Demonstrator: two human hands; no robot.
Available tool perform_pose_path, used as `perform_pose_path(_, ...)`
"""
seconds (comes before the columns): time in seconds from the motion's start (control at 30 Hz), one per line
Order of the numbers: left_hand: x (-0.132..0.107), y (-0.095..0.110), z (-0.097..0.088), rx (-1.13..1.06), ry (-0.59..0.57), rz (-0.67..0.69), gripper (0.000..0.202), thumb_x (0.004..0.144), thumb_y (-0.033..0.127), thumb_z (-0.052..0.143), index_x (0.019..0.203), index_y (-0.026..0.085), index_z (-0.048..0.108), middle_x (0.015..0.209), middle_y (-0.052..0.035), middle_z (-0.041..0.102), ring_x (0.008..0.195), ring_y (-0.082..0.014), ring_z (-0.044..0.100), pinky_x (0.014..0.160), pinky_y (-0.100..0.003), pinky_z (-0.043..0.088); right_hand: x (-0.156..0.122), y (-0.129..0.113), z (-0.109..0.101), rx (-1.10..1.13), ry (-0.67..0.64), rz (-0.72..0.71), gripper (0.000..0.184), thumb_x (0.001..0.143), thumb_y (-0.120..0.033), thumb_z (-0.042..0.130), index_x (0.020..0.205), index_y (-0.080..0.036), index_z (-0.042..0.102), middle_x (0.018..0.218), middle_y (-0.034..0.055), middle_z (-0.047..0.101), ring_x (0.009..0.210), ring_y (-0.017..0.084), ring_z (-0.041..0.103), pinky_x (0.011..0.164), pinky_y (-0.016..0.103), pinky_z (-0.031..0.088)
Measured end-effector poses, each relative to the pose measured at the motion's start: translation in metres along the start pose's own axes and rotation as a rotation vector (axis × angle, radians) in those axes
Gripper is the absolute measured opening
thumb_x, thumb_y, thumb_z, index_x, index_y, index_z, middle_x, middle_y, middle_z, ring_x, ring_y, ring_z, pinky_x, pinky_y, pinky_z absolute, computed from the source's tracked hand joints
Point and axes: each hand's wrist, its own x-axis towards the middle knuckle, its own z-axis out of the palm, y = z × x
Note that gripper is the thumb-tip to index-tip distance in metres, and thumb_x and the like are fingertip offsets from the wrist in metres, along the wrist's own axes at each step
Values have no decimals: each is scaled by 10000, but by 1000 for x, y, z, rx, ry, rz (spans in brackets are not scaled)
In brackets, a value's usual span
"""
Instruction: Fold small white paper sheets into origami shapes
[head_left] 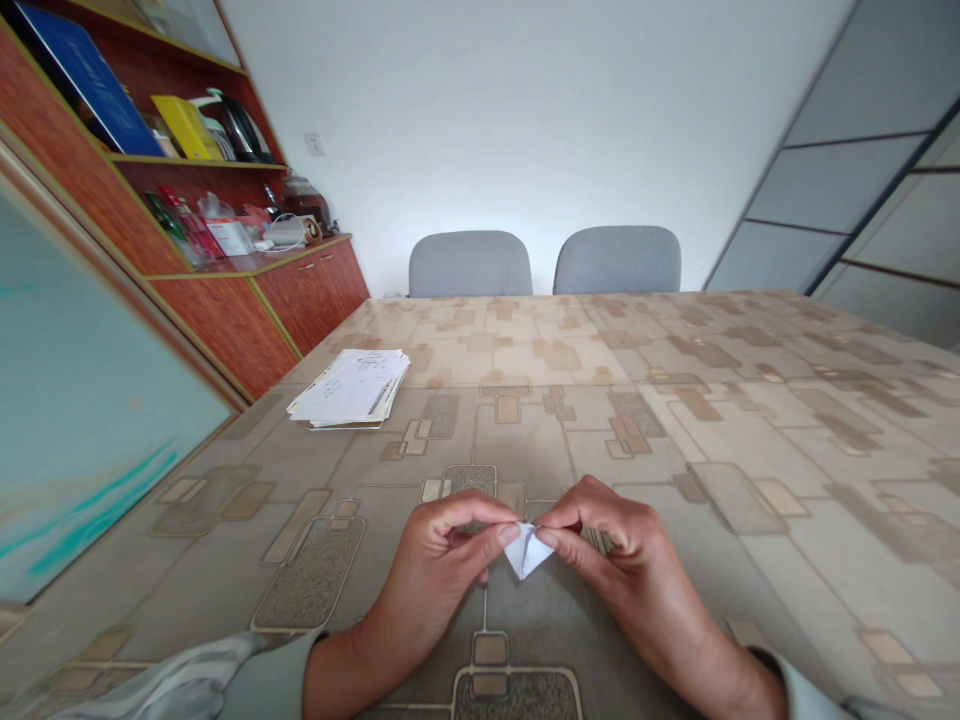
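A small piece of folded white paper is held between my two hands, above the near middle of the table. It has a pointed lower end and a crease or opening down its middle. My left hand pinches its upper left corner between thumb and forefinger. At the upper right corner, the thumb and forefinger of my right hand grip it in the same way. My fingertips cover both upper corners, and the back of the paper is hidden from view.
A patterned tabletop spreads out under my hands. A stack of papers with handwriting lies at the left. Two grey chairs stand at the far edge. On the left is a wooden cabinet with shelves of household items.
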Motion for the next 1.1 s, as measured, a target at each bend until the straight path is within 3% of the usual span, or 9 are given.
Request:
perform_pose_path(0.17, 1, -3, -2, -156, 73, 21, 66, 802, 233, 707, 808, 194, 761, 949, -44, 726, 568, -75, 574, 520, -165, 518, -1, 0, 0, -24, 64, 52, 134, 904, -257, 615, 785, -214, 659, 721, -23, 648, 682, 117, 601, 637, 231, 434)
perform_pose_path(0.47, 3, -2, 0, -329, 128, -113, 144, 835, 295, 706, 859, 164, 651, 975, -65, 728, 781, -157, 681, 603, -214, 586, 2, -5, -3, -83, 108, 91, 129, 902, -244, 530, 784, -205, 561, 694, -31, 599, 634, 105, 568, 587, 209, 432)
perform_pose_path(0.6, 3, 2, 1, -421, 159, -94, 176, 859, 307, 687, 861, 167, 581, 958, -62, 727, 835, -160, 690, 669, -218, 586, 1, -6, -3, -106, 146, 73, 111, 885, -204, 521, 778, -212, 550, 700, -33, 609, 637, 104, 583, 592, 205, 444)
perform_pose_path(0.7, 3, 2, 1, -423, 159, -58, 167, 873, 296, 675, 861, 167, 570, 944, -54, 728, 879, -161, 691, 757, -237, 580, -1, -8, -2, -135, 98, 30, 77, 871, -155, 515, 837, -216, 547, 792, -18, 646, 734, 116, 623, 669, 220, 471)
perform_pose_path(0.9, -1, -3, 3, -334, 105, -34, 168, 885, 307, 662, 845, 163, 586, 923, -49, 720, 863, -170, 685, 770, -273, 581, -3, -11, 2, -162, -41, -59, 388, 775, -119, 651, 1118, -249, 523, 1027, 7, 648, 944, 160, 620, 791, 269, 495)
perform_pose_path(1.1, -3, -4, 2, -311, 0, -24, 132, 926, 287, 605, 871, 168, 592, 974, -57, 713, 877, -160, 667, 790, -264, 558, -2, -6, 2, -105, 14, 21, 94, 872, -170, 607, 933, -230, 567, 846, -15, 661, 774, 137, 636, 686, 246, 484)
